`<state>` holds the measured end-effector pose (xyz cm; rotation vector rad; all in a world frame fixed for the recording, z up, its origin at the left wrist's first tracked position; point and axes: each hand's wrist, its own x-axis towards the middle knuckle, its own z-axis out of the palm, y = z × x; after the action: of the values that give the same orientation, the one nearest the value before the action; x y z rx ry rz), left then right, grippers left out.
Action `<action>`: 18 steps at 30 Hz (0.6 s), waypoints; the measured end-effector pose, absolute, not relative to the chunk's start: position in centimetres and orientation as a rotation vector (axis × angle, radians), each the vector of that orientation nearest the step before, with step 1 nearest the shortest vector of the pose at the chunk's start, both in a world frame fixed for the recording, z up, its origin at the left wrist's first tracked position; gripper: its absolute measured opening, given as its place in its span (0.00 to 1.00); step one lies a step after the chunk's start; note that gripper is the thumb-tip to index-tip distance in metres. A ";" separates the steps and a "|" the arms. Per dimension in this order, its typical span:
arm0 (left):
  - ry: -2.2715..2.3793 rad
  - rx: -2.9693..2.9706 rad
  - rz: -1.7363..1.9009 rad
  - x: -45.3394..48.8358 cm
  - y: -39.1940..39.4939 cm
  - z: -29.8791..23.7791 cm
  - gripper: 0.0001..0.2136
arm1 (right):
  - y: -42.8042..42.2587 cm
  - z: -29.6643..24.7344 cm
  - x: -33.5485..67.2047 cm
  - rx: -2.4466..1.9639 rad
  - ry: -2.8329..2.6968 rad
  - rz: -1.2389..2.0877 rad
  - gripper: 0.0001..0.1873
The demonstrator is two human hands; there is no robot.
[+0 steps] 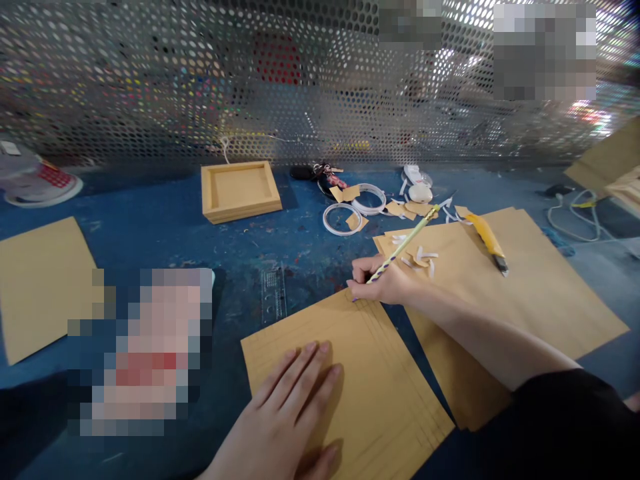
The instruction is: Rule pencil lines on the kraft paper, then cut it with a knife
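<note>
A sheet of brown card (370, 387) lies at an angle in front of me, with faint pencil lines along its edges. My left hand (287, 403) rests flat on it, fingers stretched out. At the card's far corner my right hand (383, 280) grips a pencil (407, 240) with a pale green, patterned barrel. The pencil's tip touches the card or is just above it. A clear ruler (273, 293) lies on the blue table just beyond the card. Larger brown sheets (525, 293) lie under my right forearm, and a yellow utility knife (487, 241) rests on them.
Beyond my hands are a shallow wooden tray (243, 212), rolls of white tape (341, 219), keys (323, 172) and paper scraps (420, 257). Another brown sheet (45, 287) and a blurred-out flat object (155, 347) lie to the left. A perforated metal screen (200, 87) borders the table's back.
</note>
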<state>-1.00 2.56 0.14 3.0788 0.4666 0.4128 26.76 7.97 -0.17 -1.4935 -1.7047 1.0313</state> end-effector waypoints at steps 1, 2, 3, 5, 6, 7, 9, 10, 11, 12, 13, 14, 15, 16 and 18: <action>0.466 3.082 0.412 -1.0 2.6 0.2 0.30 | 8.0 -0.2 26.8 -1.496 -1.714 1.022 0.16; 0.462 3.085 0.411 -0.9 2.6 0.2 0.30 | 7.9 -0.2 26.7 -1.497 -1.725 1.017 0.17; 0.459 3.088 0.408 -0.9 2.6 0.2 0.30 | 7.9 -0.2 26.7 -1.497 -1.732 1.021 0.17; 0.446 3.092 0.407 -0.9 2.5 0.1 0.31 | 8.0 -0.2 26.7 -1.495 -1.712 1.029 0.18; 0.443 3.094 0.405 -0.9 2.5 0.0 0.31 | 8.0 0.0 26.6 -1.486 -1.677 1.031 0.18; 0.440 3.095 0.407 -0.9 2.5 -0.1 0.31 | 8.1 0.2 26.6 -1.473 -1.623 1.036 0.19; 0.442 3.101 0.407 -1.0 2.5 -0.3 0.31 | 8.2 0.8 26.8 -1.440 -1.485 1.078 0.18; 0.446 3.105 0.409 -1.0 2.5 -0.4 0.31 | 8.3 1.3 27.0 -1.427 -1.419 1.108 0.18; 0.449 3.109 0.407 -1.1 2.5 -0.4 0.31 | 8.3 1.7 27.3 -1.427 -1.358 1.137 0.19; 0.449 3.114 0.410 -1.2 2.5 -0.5 0.31 | 8.4 2.1 27.6 -1.444 -1.300 1.159 0.20; 0.447 3.120 0.408 -1.2 2.5 -0.5 0.31 | 8.4 2.5 28.1 -1.467 -1.249 1.170 0.22; 0.445 3.128 0.403 -1.2 2.5 -0.6 0.31 | 8.3 2.8 28.5 -1.490 -1.212 1.182 0.23; 0.442 3.138 0.403 -1.2 2.5 -0.6 0.31 | 8.2 3.1 29.0 -1.509 -1.188 1.203 0.23; 0.444 3.150 0.403 -1.2 2.6 -0.7 0.31 | 8.1 3.3 29.3 -1.520 -1.178 1.238 0.22; 0.452 3.174 0.413 -1.1 2.6 -0.7 0.32 | 7.8 3.5 29.7 -1.522 -1.192 1.318 0.19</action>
<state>-1.14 2.62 -0.70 3.1742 0.4522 0.4130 29.65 7.78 3.51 -1.5217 -1.1925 1.3180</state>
